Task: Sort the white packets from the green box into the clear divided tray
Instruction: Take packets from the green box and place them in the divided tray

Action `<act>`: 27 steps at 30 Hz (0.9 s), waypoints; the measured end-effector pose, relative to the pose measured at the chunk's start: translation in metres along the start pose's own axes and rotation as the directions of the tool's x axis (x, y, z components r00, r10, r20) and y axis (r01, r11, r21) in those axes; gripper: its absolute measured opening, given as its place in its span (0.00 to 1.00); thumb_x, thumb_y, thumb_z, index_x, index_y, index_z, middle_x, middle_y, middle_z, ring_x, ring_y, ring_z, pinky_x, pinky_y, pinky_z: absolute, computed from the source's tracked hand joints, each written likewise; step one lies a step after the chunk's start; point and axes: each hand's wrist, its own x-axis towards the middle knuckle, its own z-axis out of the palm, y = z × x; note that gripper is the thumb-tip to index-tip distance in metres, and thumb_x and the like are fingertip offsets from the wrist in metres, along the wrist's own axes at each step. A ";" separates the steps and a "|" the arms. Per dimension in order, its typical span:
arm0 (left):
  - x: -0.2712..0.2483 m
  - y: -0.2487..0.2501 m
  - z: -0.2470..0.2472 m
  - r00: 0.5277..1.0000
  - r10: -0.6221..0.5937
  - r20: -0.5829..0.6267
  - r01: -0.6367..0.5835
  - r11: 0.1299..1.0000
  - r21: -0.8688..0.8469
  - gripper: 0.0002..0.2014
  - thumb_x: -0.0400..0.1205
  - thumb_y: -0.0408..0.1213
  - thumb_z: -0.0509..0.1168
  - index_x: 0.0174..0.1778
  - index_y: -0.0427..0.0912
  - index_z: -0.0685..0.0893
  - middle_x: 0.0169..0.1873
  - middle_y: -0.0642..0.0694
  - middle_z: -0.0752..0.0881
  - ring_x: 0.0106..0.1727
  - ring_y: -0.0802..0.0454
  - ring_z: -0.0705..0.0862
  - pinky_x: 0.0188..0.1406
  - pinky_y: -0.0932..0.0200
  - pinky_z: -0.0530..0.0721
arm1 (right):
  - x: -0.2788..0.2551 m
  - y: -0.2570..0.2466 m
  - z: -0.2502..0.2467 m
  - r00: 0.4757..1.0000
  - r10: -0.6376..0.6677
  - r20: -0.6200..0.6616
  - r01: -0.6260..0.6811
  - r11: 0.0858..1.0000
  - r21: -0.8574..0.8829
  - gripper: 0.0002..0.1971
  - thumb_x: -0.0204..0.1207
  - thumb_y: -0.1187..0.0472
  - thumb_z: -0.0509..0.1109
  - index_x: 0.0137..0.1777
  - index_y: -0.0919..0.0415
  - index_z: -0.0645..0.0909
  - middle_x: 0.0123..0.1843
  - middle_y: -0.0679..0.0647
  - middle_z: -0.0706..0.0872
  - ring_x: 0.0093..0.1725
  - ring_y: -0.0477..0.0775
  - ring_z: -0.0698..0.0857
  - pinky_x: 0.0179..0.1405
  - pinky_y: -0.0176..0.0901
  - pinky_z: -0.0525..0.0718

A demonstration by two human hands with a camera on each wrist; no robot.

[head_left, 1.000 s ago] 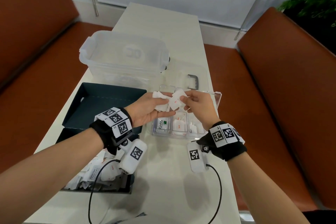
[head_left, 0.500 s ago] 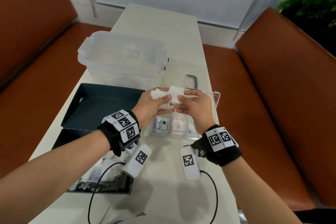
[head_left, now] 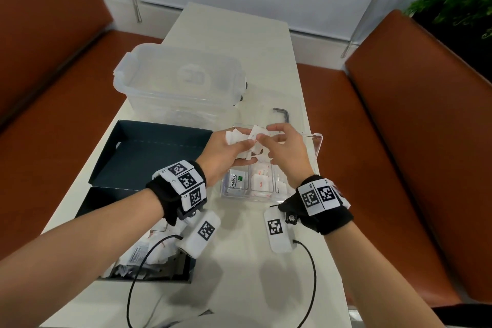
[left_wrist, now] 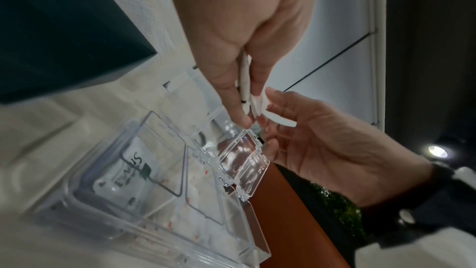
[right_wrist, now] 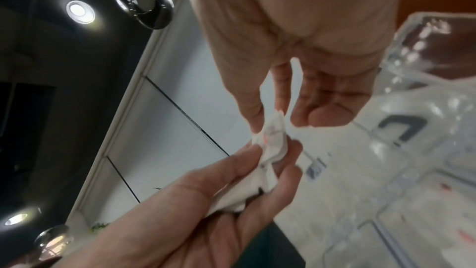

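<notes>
Left hand [head_left: 223, 150] gripping bunch of white packets [head_left: 241, 138], right hand [head_left: 286, 150] pinching one packet off it, both hands above clear divided tray [head_left: 318, 146], green box [head_left: 149, 153] left of hands on surface [head_left: 239, 261]

I am seeing crinkled matt paper packets [head_left: 241, 138], a glossy clear plastic tray [head_left: 316, 146], a matt green cardboard box [head_left: 149, 152] and a smooth pale counter [head_left: 239, 247].

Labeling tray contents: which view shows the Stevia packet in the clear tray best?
Head view: the Stevia packet lies unobstructed in the clear tray's near-left compartment, print readable. Left wrist shows it through the tray wall, blurred, with the print upside down. Right wrist shows only blurred tray compartments; I cannot pick it out.
</notes>
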 end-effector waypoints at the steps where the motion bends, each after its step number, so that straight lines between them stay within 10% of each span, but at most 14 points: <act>1: 0.000 0.000 -0.001 1.000 0.000 0.010 0.000 1.000 0.027 0.10 0.81 0.27 0.69 0.57 0.39 0.86 0.52 0.34 0.89 0.53 0.40 0.90 0.43 0.52 0.89 | 0.002 -0.002 -0.003 0.998 -0.048 0.042 0.050 0.997 -0.051 0.11 0.75 0.55 0.74 0.56 0.50 0.81 0.44 0.51 0.85 0.40 0.48 0.84 0.42 0.44 0.84; 7: 0.002 -0.002 -0.006 1.000 -0.022 -0.009 0.023 0.991 0.135 0.11 0.82 0.29 0.68 0.60 0.32 0.84 0.49 0.31 0.89 0.48 0.41 0.91 0.45 0.49 0.91 | 0.020 0.002 -0.023 0.977 -0.189 0.094 0.209 0.932 -0.297 0.05 0.73 0.61 0.76 0.48 0.54 0.87 0.39 0.39 0.85 0.36 0.32 0.81 0.39 0.23 0.74; 14: 0.001 -0.007 -0.018 0.996 -0.065 -0.061 0.073 0.986 0.149 0.07 0.82 0.28 0.67 0.55 0.33 0.85 0.47 0.32 0.90 0.45 0.43 0.92 0.41 0.53 0.91 | 0.022 0.040 -0.011 0.967 -0.159 0.200 0.250 0.750 -0.612 0.07 0.78 0.59 0.69 0.51 0.52 0.88 0.49 0.47 0.90 0.55 0.53 0.84 0.63 0.56 0.76; 19: 0.000 -0.007 -0.018 0.996 -0.071 -0.060 0.078 0.988 0.135 0.08 0.82 0.28 0.67 0.56 0.32 0.85 0.47 0.32 0.90 0.46 0.43 0.92 0.39 0.55 0.90 | 0.021 0.063 0.004 0.952 -0.224 0.209 0.304 0.593 -0.746 0.10 0.82 0.58 0.65 0.56 0.50 0.86 0.53 0.47 0.88 0.56 0.56 0.78 0.54 0.51 0.67; 27: -0.001 -0.005 -0.016 0.994 -0.089 -0.070 0.097 0.988 0.118 0.09 0.82 0.28 0.67 0.58 0.31 0.84 0.48 0.32 0.89 0.47 0.43 0.92 0.38 0.56 0.90 | 0.015 0.078 0.011 0.944 -0.280 0.174 0.311 0.582 -0.751 0.09 0.79 0.62 0.67 0.57 0.54 0.82 0.51 0.51 0.82 0.54 0.55 0.77 0.49 0.46 0.63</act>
